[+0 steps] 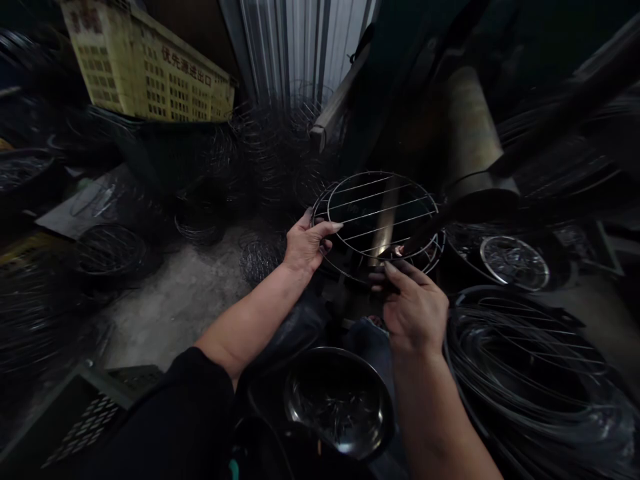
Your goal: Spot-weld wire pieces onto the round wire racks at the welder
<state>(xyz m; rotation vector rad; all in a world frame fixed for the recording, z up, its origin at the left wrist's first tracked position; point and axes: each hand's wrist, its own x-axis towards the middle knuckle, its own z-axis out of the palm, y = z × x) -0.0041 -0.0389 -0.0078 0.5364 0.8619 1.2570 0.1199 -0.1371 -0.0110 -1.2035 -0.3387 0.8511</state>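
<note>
A round wire rack [383,208] with parallel cross wires is held at the centre, under the tip of a dark machine arm. My left hand [309,245] grips its left rim, thumb on top. My right hand [413,300] is closed at the near rim, with fingertips pinched together beside a copper-coloured electrode tip [399,251]; whether it grips the rim or a small piece is too dark to tell. Below the hands, a metal bowl [340,400] holds small shiny metal pieces.
A yellow crate [160,67] stands on a dark bin at the upper left. Wire rings [265,147] are stacked behind. At the right are a thick metal cylinder [473,133], a bowl of small parts [515,263] and coiled wire [530,373]. A green crate [75,413] is at the lower left.
</note>
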